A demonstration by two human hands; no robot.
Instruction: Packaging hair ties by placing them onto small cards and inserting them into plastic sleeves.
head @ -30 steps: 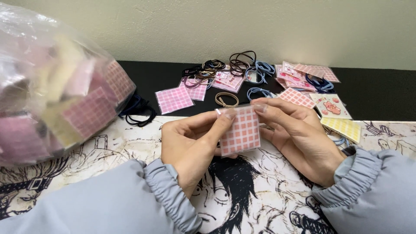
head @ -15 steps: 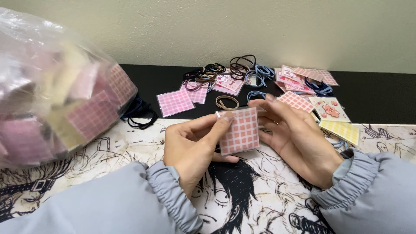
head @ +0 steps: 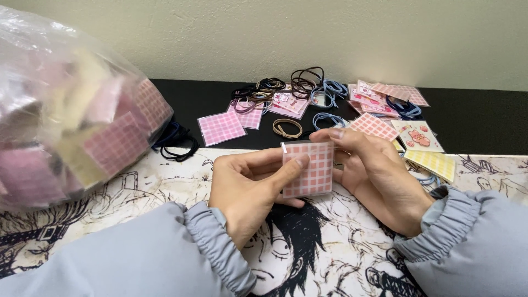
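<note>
A small square card with a pink and white check pattern, in a clear sleeve (head: 311, 169), is held upright between both hands above the table. My left hand (head: 247, 187) pinches its left edge, thumb on the front. My right hand (head: 374, 173) holds its right side from behind, fingers curled over the top corner. Both wrists are in grey elastic cuffs.
A large clear plastic bag (head: 71, 115) full of pink and yellow cards fills the left. Behind the hands lie loose hair ties (head: 287, 128), more checked cards (head: 221, 127), a yellow card (head: 434, 163) and a picture card (head: 419, 137). A black-and-white cartoon-print mat (head: 165, 181) covers the near table.
The hands and the pink checked card have shifted slightly; the grip looks the same. Nothing else on the table has moved.
</note>
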